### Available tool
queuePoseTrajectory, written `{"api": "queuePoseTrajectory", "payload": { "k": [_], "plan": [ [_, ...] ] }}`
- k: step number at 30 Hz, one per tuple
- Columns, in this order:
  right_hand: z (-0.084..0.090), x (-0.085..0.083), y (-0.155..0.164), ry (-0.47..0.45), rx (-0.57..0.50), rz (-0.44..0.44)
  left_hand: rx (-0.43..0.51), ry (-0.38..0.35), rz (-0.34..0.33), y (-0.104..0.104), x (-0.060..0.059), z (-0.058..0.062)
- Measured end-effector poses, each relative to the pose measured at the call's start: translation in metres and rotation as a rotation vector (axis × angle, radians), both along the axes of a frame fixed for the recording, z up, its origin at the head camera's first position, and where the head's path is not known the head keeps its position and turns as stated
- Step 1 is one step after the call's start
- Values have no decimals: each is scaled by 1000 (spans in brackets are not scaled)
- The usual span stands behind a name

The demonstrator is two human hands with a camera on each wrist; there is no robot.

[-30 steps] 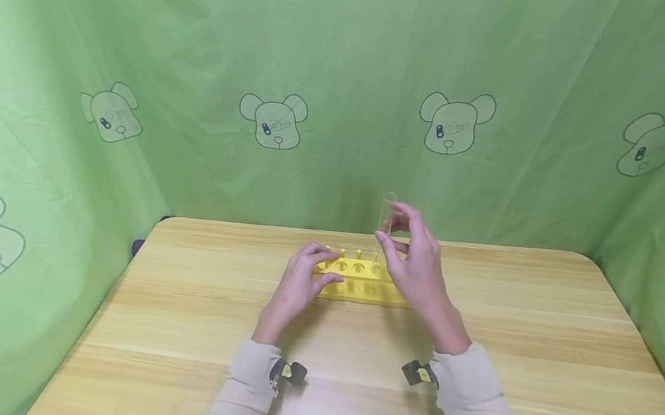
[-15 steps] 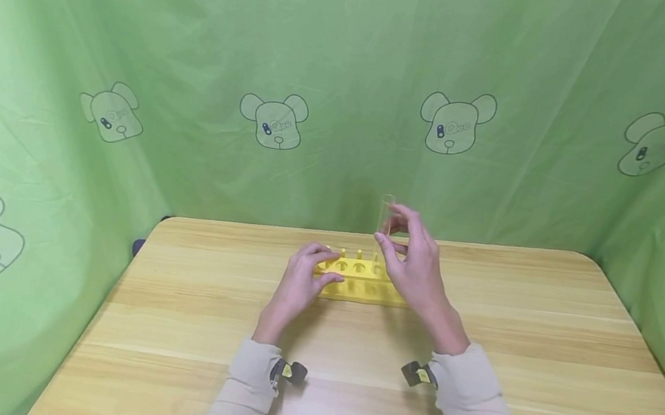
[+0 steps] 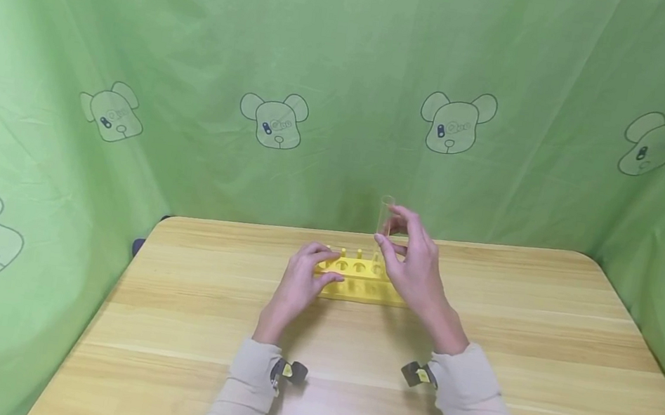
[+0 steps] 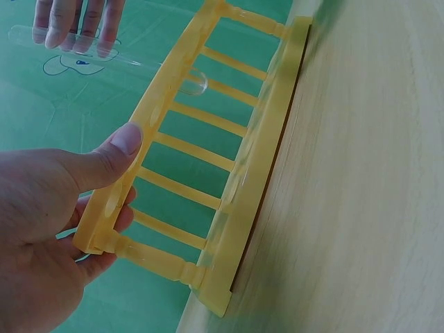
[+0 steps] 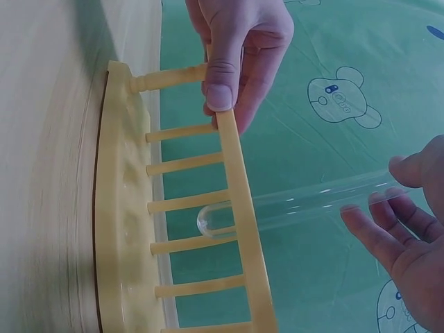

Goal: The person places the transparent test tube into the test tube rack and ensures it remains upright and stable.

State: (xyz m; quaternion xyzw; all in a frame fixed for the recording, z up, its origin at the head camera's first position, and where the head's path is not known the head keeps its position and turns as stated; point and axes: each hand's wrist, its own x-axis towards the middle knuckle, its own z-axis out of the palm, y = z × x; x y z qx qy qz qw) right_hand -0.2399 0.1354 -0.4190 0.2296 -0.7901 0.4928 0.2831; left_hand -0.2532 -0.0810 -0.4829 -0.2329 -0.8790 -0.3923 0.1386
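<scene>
A yellow test tube rack (image 3: 360, 281) stands on the wooden table (image 3: 175, 327). My left hand (image 3: 305, 276) grips its left end, thumb on the top rail (image 4: 118, 156), fingers behind. My right hand (image 3: 408, 257) pinches a clear glass test tube (image 3: 385, 216) near its upper part. The tube stands upright with its rounded bottom (image 5: 211, 220) just through a hole in the rack's top rail (image 5: 243, 208). In the left wrist view the tube (image 4: 152, 69) enters the rail from the right hand's fingers (image 4: 76, 28).
Green cloth with bear drawings (image 3: 456, 122) hangs behind and on both sides of the table. A dark object (image 3: 137, 247) sits at the table's back left corner. Bare wood lies left, right and in front of the rack.
The right hand and the tube have sunk slightly towards the rack. The left hand has stayed on the rack's end.
</scene>
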Motion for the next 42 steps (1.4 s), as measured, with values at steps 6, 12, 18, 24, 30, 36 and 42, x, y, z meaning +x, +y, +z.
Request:
{"api": "queuePoseTrajectory", "payload": {
  "k": [6,12,18,24,30,36,42],
  "plan": [
    [-2,0,0,1,10,-13,-5,14,4,1,0,-1],
    [-4,-1,-1,3,11,-6,-8,17,5,0,0,-1],
    [-6,-2,-1,0,11,-8,-5,8,5,0,0,0],
    [-7,-1,-1,0,9,-10,-3,4,6,0,0,-1],
    [-8,-1,-1,-9,6,-12,-8,-16,10,0,1,0],
    [-11,-1,-1,-13,6,-14,-10,-26,11,0,1,1],
    [-13,0,0,-12,4,-14,-9,-21,8,0,1,1]
  ]
}}
